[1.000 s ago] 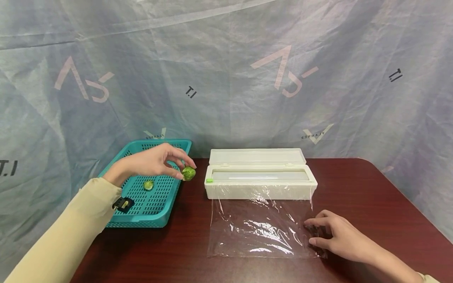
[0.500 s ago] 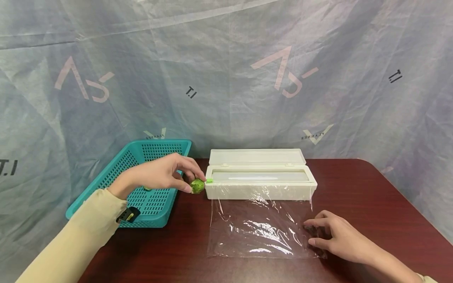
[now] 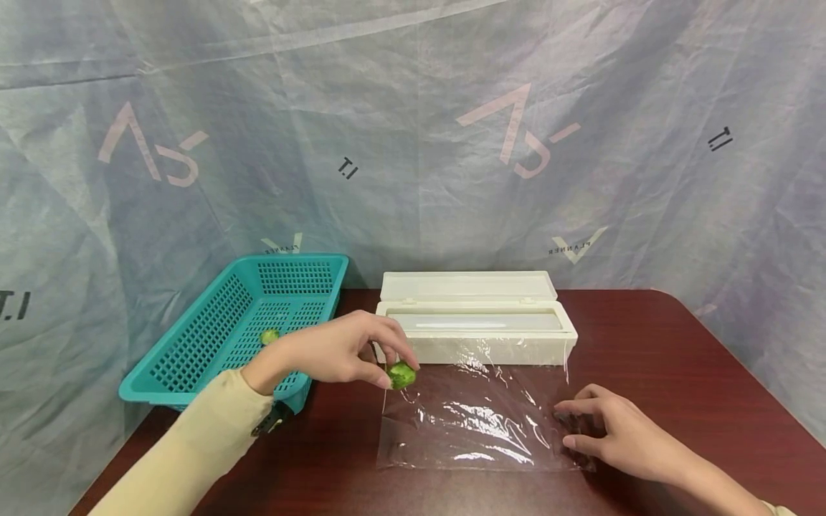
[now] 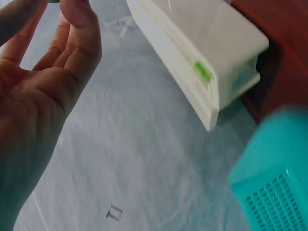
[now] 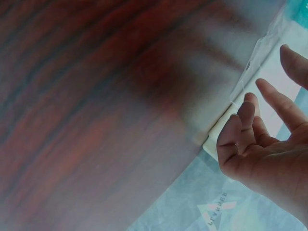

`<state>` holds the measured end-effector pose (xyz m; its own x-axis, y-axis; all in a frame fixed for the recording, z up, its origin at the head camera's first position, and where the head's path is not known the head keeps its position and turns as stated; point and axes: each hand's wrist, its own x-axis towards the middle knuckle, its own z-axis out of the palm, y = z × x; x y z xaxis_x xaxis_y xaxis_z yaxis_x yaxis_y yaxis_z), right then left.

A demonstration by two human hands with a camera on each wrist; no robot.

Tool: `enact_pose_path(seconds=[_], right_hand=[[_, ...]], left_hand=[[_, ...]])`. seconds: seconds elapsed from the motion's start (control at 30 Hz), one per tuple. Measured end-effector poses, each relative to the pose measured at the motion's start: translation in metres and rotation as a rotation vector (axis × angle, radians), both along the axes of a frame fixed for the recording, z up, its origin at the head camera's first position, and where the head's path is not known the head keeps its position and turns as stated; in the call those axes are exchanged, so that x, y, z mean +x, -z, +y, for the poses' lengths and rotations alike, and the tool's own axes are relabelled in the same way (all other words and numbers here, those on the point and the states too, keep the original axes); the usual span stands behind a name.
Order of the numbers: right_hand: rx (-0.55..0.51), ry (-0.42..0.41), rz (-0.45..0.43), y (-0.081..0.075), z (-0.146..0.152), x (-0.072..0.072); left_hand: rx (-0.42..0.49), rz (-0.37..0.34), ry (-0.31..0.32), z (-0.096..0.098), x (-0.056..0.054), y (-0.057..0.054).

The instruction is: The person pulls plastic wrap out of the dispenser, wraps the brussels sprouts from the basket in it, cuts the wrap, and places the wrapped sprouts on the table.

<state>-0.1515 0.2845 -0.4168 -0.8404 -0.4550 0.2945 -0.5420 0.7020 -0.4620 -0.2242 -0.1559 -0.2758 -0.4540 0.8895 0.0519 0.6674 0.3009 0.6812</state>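
My left hand [image 3: 351, 351] pinches a small green Brussels sprout [image 3: 402, 375] between thumb and fingertips, above the upper left part of a sheet of cling film [image 3: 477, 423]. In the left wrist view only a sliver of the sprout shows at the top edge. The clear, wrinkled film runs from a white cling film dispenser [image 3: 477, 351] toward the table's front. Beside the film's right edge lies my right hand [image 3: 619, 433], fingers loosely bent and holding nothing; whether its fingertips touch the film I cannot tell. Another sprout [image 3: 269, 336] sits in the teal basket [image 3: 187, 344].
Behind the dispenser stands its raised lid [image 3: 467, 285]. A green slider [image 4: 202, 71] is on the dispenser's left end in the left wrist view. A grey printed cloth [image 3: 413, 143] hangs behind the dark red wooden table [image 3: 671, 358].
My left hand has carried the sprout right and toward the front, from beside the basket to over the film's left part. The basket sprout shows again. My right hand stays put.
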Motion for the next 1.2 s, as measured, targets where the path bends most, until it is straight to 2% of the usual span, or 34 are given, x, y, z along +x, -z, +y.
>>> enact_pose_path(seconds=[0.17, 0.43, 0.53, 0.77, 0.93, 1.0, 1.2], right_hand=[[0.001, -0.008, 0.017, 0.001, -0.001, 0.000], [0.003, -0.002, 0.002, -0.001, 0.000, 0.002], [0.001, 0.001, -0.001, -0.001, -0.001, 0.003], [-0.004, 0.004, -0.043, -0.002, -0.001, 0.004], [-0.007, -0.007, -0.018, -0.002, -0.001, 0.004], [-0.005, -0.011, 0.001, -0.002, -0.001, 0.004], [-0.007, -0.031, 0.030, -0.001, -0.001, 0.004]], left_hand=[[0.002, -0.006, 0.017, 0.017, 0.002, 0.012], [-0.021, -0.076, 0.060, 0.048, 0.006, 0.030], [-0.035, -0.041, 0.081, 0.058, 0.006, 0.038], [-0.086, 0.101, 0.099, 0.078, 0.004, 0.054], [-0.112, 0.117, 0.098, 0.090, 0.004, 0.065], [-0.122, 0.101, 0.094, 0.094, 0.005, 0.070], [-0.150, 0.120, 0.115, 0.105, 0.007, 0.081]])
